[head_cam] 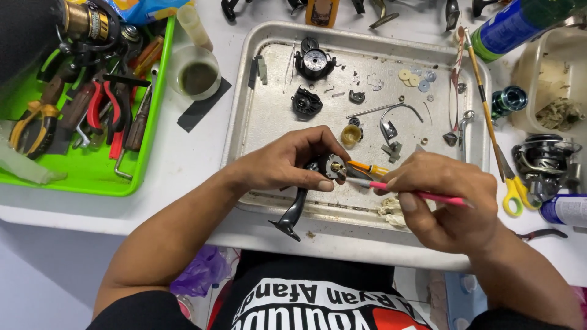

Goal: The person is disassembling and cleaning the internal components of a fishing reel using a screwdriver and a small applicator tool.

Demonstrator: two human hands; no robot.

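Observation:
My left hand [287, 162] grips a black fishing-reel body [325, 168] over the near edge of a metal tray [244, 116]; the reel's black stem [292, 215] hangs down past the tray rim. My right hand [449, 198] holds a thin pink-handled brush [367, 182], its tip touching the brass gear in the reel body. A yellow-handled tool [367, 167] lies just behind the brush. A wad of whitish cloth [390, 211] sits under my right hand.
The tray holds several small reel parts: black housings [313, 63], a wire bail [385, 110], washers [414, 78], a brass piece [351, 135]. A green tray of pliers [98, 110] stands left, beside a cup of dark liquid [195, 73]. Right: scissors [516, 192], another reel [544, 162], spray can [513, 24].

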